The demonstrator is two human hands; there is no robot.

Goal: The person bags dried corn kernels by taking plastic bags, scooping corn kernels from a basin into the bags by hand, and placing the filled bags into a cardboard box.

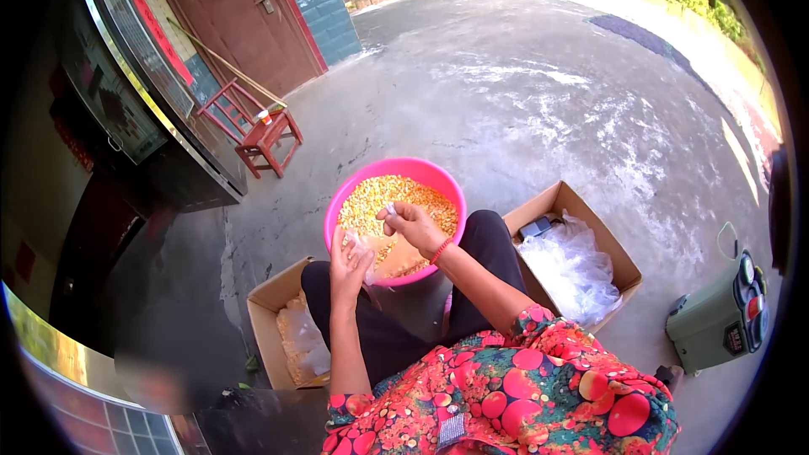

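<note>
Head camera view, looking down past a flowered shirt at a person's two bare hands over a pink bowl (442,179). The bowl is in front of the person, by the knees of dark trousers (489,240), and holds yellow corn kernels (379,195). What it stands on is not clear. A tan patch (404,261) shows near its close side; I cannot tell what it is.

The left hand (345,270), at the bowl's left edge, grips crumpled clear plastic (362,251) between thumb and fingers. The right hand (413,226), above the corn, has its fingertips pinched on a small pale scrap (390,209), too small to identify.

Beside the right knee, a cardboard box (622,270) holds a heap of clear plastic (573,274). Beside the left knee, another box (263,320) holds pale yellow contents, partly hidden by the leg.

As for risks: the plastic looks thin, so a hard pull could tear it, and a loose left grip could let it slip. The pale scrap, if dropped, would probably land among the kernels. A knee knocking the bowl could tip it and scatter corn across the concrete floor (404,109).
</note>
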